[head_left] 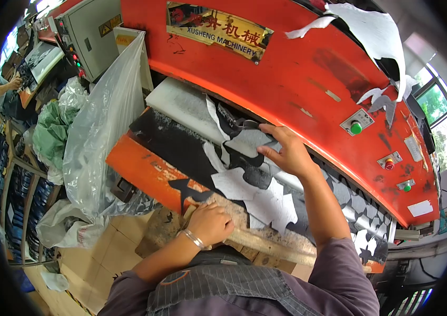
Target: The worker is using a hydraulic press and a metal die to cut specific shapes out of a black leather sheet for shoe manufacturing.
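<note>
My right hand [290, 152] reaches over the work surface below the red press, thumb and fingers apart. Its fingertips are at the right end of a grey sheet piece [246, 142] and a dark curved strip [249, 125]; whether they press on either is hard to tell. Closer to me, my left hand [210, 224] rests with curled fingers on the worn front edge [265, 239]; anything inside them is hidden. Between the hands lie irregular light-grey sheet pieces [273, 205], partly overlapping, on a black surface [173, 142]. A white cutting board [181, 108] lies behind.
The red press beam [297, 68] spans the far side, with a green button [356, 128] and a red button [389, 164] at right. Sheet scraps [373, 31] hang over its top. Clear plastic sheeting [102, 131] stands left; further left a person [5, 87] works.
</note>
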`<action>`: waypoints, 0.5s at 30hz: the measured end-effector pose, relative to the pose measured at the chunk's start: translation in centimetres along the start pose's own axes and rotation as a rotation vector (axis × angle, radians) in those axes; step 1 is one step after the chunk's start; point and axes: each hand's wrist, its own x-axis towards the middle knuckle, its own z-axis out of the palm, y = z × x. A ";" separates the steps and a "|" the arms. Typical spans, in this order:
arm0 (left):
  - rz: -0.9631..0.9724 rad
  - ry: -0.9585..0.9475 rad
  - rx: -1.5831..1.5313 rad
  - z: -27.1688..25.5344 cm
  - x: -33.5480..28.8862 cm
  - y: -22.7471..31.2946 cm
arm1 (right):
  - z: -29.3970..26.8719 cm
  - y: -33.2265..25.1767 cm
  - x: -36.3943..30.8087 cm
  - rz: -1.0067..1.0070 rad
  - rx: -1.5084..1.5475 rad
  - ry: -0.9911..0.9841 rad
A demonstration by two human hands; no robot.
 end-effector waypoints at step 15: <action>0.056 0.354 0.125 -2.6 5.4 -12.3 | 10.7 3.2 4.6 -0.039 -0.121 -0.277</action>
